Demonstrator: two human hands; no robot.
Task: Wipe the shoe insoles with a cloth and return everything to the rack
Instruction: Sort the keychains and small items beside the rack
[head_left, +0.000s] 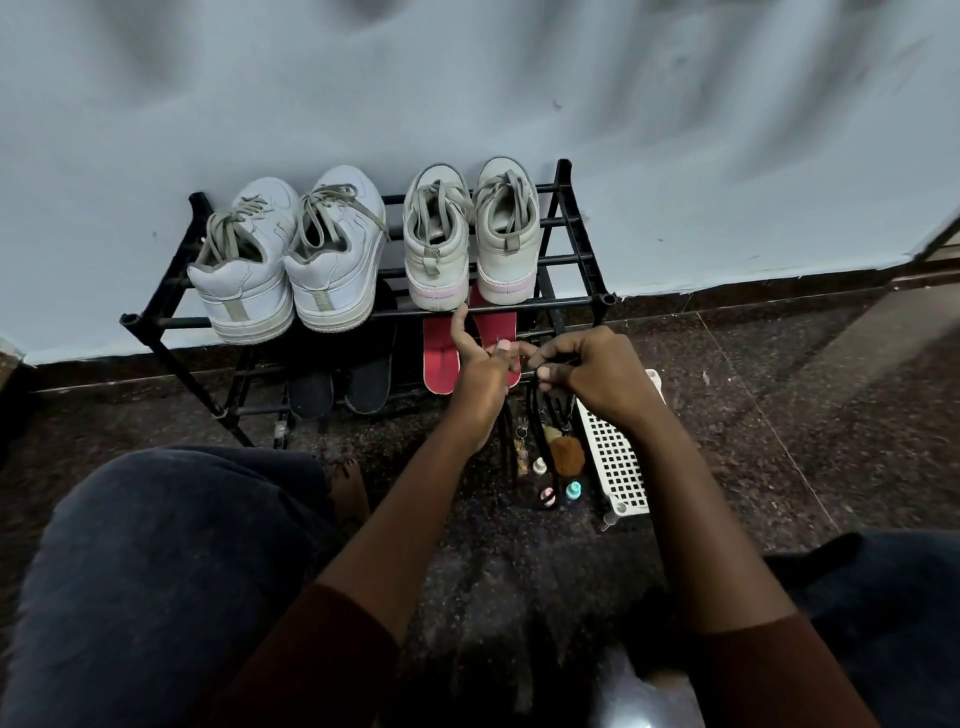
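Observation:
A black shoe rack (574, 223) stands against the wall. Its top tier carries a pair of white sneakers (291, 260) on the left and a second white pair with pink soles (467, 239) on the right. On the lower tier lie two black insoles (369, 384) and, to their right, two red insoles (440, 358). My left hand (480, 374) is in front of the red insoles, index finger raised, the other fingers curled on black cords (535, 415) that hang down. My right hand (592, 374) pinches the same cords at their top. No cloth is in view.
Small charms, a brown pom-pom (566, 452) and tiny bottles dangle from the cords above the dark speckled floor. A white perforated basket (615, 457) lies right of them. My knees are at the lower left and lower right, and a clear plastic bag (639, 691) lies at the bottom.

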